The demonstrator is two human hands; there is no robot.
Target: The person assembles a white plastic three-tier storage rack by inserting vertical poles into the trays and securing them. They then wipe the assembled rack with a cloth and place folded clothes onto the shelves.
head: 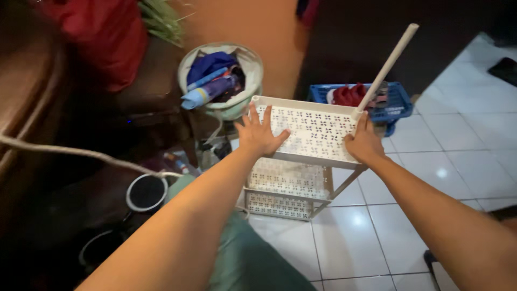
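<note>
Cream-white plastic, punched all over with small flower-shaped holes, makes up the tiered rectangular shelf rack (309, 129) standing on the pale glossy tiled floor (431, 161). Both of the person's hands are on its top tray. The left hand (258, 133) lies flat with fingers spread wide, palm pressed down on the tray's near left part. The right hand (363, 143) rests at the right edge, fingers together and curled over the rim, close to the corner where a long white plastic pole (389, 66) rises, tilting up and to the right. Two more perforated trays sit below the top one, joined by thin white legs.

Just behind the rack, on the left, stands a round pale green plastic basket (237, 105) stuffed with blue and purple folded things, some looking like umbrellas. Behind the rack's right corner sits a blue plastic slotted crate (398, 102) holding something red. A red bag or cloth (105, 32) lies further back on the left, over dark furniture. A pale cord (81, 153) crosses the dim left side, above a dark round pot with a white rim (146, 192). Green fabric (253, 258) covers the person's lap below the forearms.
</note>
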